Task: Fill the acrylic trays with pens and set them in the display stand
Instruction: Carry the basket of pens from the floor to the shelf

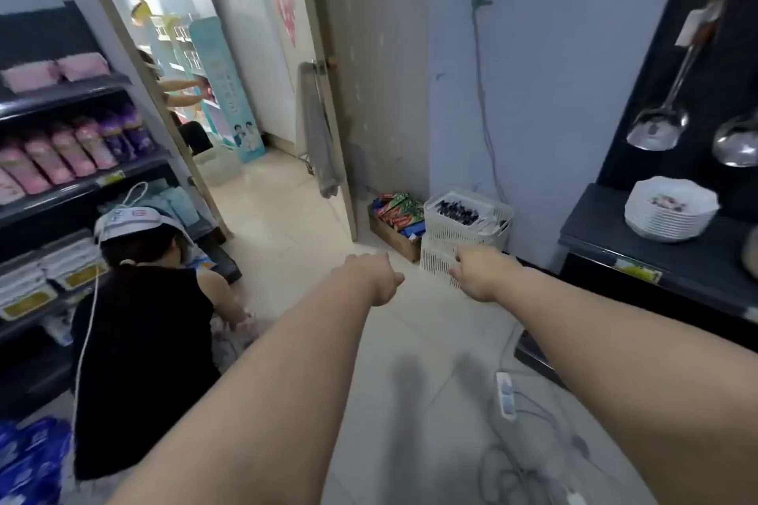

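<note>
Two bare forearms are stretching up from the bottom edge toward the middle of the frame. The left hand [383,278] is curling into a loose fist over the floor tiles and nothing is showing inside it. The right hand [478,275] is lying against the lower front corner of the bottom basket [437,260]; whether its fingers are gripping the rim or only touching it, I cannot tell.

That white slotted basket is sitting on the floor against the wall, right of centre, and a matching top basket [451,236] is resting on it. Dark pens [456,212] are lying heaped in the top basket. Just left of the pair, a brown box [393,239] is holding red and green toothpaste cartons [400,209]. In the right part of the frame, a stack of white bowls [670,211] is standing on a dark shelf [607,242], with steel ladles [656,129] hanging above.

A strip of pale floor [295,217] is running from the hands up to the doorway, between the open door [369,74] and the shelves at the left edge. A kneeling person [143,340] in a black top is taking up the lower left side of it. A power strip [506,396] and its cables are trailing across the floor at lower right, close to the shelf's base.
</note>
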